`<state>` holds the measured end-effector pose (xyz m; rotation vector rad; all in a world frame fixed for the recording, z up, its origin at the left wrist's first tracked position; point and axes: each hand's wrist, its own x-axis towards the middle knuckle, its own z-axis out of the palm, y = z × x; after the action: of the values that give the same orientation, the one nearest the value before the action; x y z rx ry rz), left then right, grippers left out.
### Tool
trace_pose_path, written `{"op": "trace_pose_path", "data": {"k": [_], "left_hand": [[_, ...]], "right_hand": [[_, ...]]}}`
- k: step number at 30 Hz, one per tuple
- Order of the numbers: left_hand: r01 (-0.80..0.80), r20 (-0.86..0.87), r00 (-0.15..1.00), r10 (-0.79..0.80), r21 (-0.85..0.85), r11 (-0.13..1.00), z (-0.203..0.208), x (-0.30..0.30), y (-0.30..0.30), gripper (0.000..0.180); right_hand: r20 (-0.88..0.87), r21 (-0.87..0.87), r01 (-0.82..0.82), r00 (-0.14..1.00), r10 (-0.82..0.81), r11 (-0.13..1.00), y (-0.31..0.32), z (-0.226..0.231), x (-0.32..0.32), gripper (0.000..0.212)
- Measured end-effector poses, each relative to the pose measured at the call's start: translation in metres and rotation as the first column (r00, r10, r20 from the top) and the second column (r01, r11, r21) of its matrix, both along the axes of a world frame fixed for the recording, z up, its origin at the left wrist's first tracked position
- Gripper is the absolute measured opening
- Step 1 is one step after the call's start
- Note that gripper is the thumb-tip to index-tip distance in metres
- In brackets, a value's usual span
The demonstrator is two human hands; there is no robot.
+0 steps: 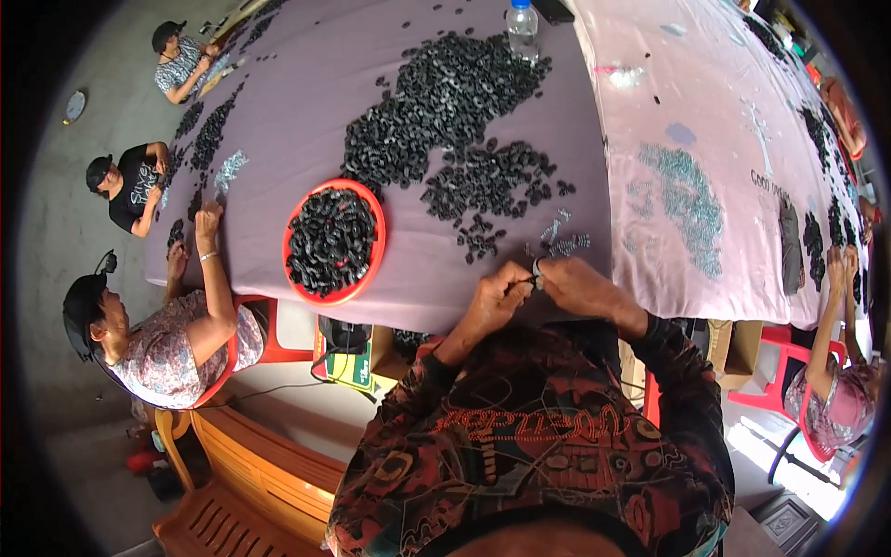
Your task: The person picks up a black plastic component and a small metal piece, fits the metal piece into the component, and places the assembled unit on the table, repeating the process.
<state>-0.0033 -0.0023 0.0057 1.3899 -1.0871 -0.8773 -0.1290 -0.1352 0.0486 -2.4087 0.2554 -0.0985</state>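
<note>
At the table's near edge my two hands meet, fingers pinched together. My left hand (502,295) is closed at the fingertips, and my right hand (577,286) pinches close against it. Between them shows a small black part, partly hidden by the fingers, so I cannot make out which hand grips it. Just beyond my right hand lie several small silvery metal pieces (568,245). A small cluster of black parts (479,239) is on the cloth ahead of my left hand. Farther off spreads a large heap of similar black parts (436,102).
A red basin (379,243) full of black parts stands to the left. A clear bottle with a blue cap (522,35) stands beyond the heap. More metal pieces (689,209) lie on the pink cloth. An orange bench (269,455) is behind left. Other people work around the tables.
</note>
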Motion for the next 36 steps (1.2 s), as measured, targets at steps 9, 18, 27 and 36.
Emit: {"op": "trace_pose_path", "data": {"k": [9,18,27,36], "left_hand": [[-0.212,-0.147,0.968,0.202,-0.057,0.976,-0.015,-0.015,-0.003,0.002],[-0.272,-0.253,0.929,0.269,0.023,0.962,-0.009,-0.016,-0.008,0.005],[-0.277,-0.264,0.929,0.261,-0.025,0.961,-0.007,-0.018,-0.014,0.007],[-0.313,-0.223,0.929,0.296,-0.044,0.949,-0.006,-0.022,-0.014,0.007]], "right_hand": [[-0.065,-0.213,0.118,0.989,-0.135,0.97,0.017,0.0,0.011,0.013],[-0.006,-0.217,0.189,0.981,-0.195,0.958,0.034,0.008,0.005,0.023],[0.135,-0.349,0.389,0.921,-0.365,0.853,0.048,-0.017,0.001,0.016],[0.088,-0.411,0.386,0.919,-0.385,0.826,0.051,-0.016,0.002,0.013]]}}
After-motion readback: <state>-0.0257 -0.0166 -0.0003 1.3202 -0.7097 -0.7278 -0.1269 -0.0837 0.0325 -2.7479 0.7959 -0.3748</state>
